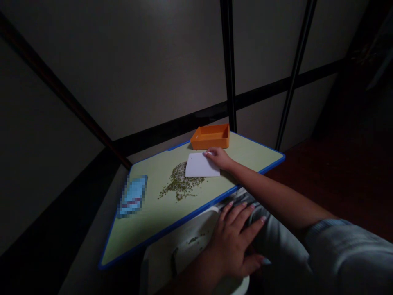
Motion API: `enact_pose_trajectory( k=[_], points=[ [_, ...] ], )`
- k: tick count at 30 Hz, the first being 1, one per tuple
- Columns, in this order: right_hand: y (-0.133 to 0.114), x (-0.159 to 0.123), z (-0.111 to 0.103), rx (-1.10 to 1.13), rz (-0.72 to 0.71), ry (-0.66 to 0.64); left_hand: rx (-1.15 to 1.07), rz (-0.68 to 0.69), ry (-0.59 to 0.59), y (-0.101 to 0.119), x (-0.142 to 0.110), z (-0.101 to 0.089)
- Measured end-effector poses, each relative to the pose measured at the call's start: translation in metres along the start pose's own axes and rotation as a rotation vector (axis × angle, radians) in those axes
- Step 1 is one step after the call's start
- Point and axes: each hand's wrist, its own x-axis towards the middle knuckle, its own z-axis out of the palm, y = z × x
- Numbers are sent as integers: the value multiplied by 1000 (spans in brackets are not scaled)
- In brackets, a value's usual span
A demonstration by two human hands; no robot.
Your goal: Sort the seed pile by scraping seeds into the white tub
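Observation:
My right hand [219, 158] reaches across a pale green table with a blue rim [196, 213] and pinches the top right corner of a white flat scraper card [201, 166]. The card stands against a loose heap of small green grains [181, 184]. Close to me, below the table's front edge, my left hand [235, 237] lies with fingers spread on a white bowl [190, 246]. A few green grains lie inside the bowl.
An orange open box [211, 137] stands at the table's far edge, just behind the card. A blurred blue flat item [132, 196] lies at the table's left side. Dark framed wall panels rise behind the table. The floor to the right is dark wood.

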Motion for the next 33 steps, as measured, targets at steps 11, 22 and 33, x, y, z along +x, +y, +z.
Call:
enact_pose_trajectory(
  k=[11,22,33],
  points=[
    [2,1,0,-90,-13,24,-12,-1,7,0,0,2],
    [2,-3,-7,-43,-48,84,-10,-11,-33,2,1,-3],
    [-1,-45,-20,308,103,49,97,-37,78,9,3,6]
  ],
)
